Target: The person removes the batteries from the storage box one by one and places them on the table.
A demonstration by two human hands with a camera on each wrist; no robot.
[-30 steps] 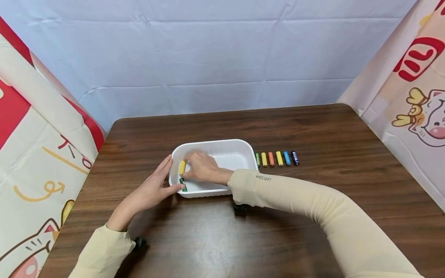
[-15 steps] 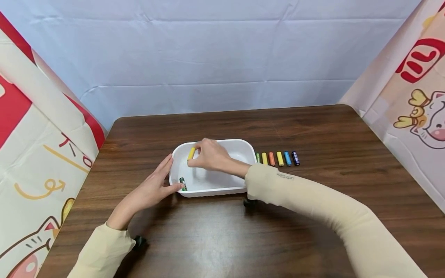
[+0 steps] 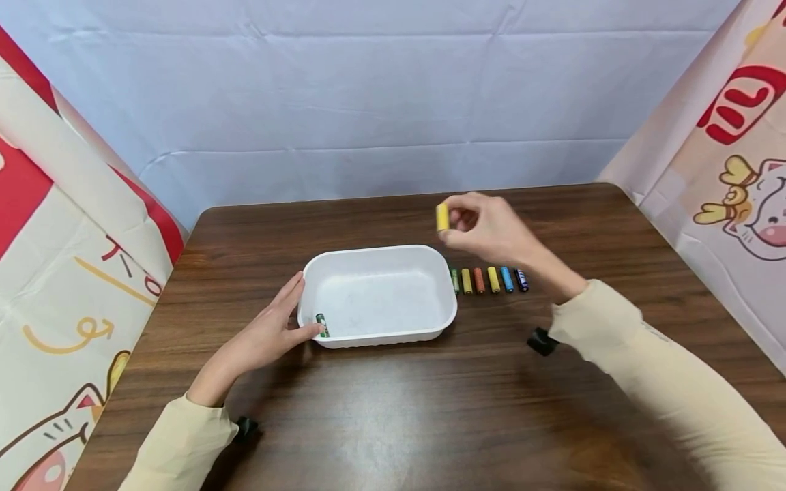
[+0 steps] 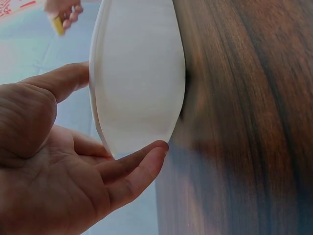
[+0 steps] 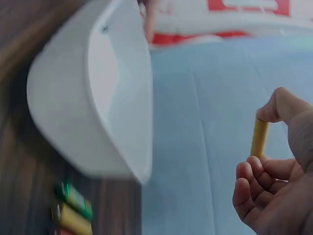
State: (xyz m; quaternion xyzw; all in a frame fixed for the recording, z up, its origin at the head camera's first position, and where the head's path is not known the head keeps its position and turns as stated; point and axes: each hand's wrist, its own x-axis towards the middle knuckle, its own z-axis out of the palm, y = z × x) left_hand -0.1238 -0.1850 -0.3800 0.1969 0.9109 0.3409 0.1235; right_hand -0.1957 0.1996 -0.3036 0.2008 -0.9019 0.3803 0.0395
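My right hand (image 3: 491,225) pinches a yellow battery (image 3: 443,217) upright between thumb and fingertips, raised above the table beyond the right end of a white plastic tub (image 3: 377,337). In the right wrist view the yellow battery (image 5: 259,137) spans from thumb to index finger, the other fingers curled. My left hand (image 3: 264,341) holds the left end of the tub, thumb at the near corner of the rim and fingers along the outer wall. Inside the tub, by that thumb, lies a green battery (image 3: 322,324), partly covered by the thumb.
Right of the tub, several batteries lie side by side in a row: green (image 3: 455,281), yellow (image 3: 467,281), orange (image 3: 479,280), yellow (image 3: 494,279), blue (image 3: 506,279) and purple (image 3: 521,279). All stand on a dark wooden table (image 3: 381,409) with a pale cloth (image 3: 381,102) behind it.
My right hand has lifted the yellow battery from the tub's left side and carried it right and up, out past the tub's far right corner. The left hand has stayed on the tub.
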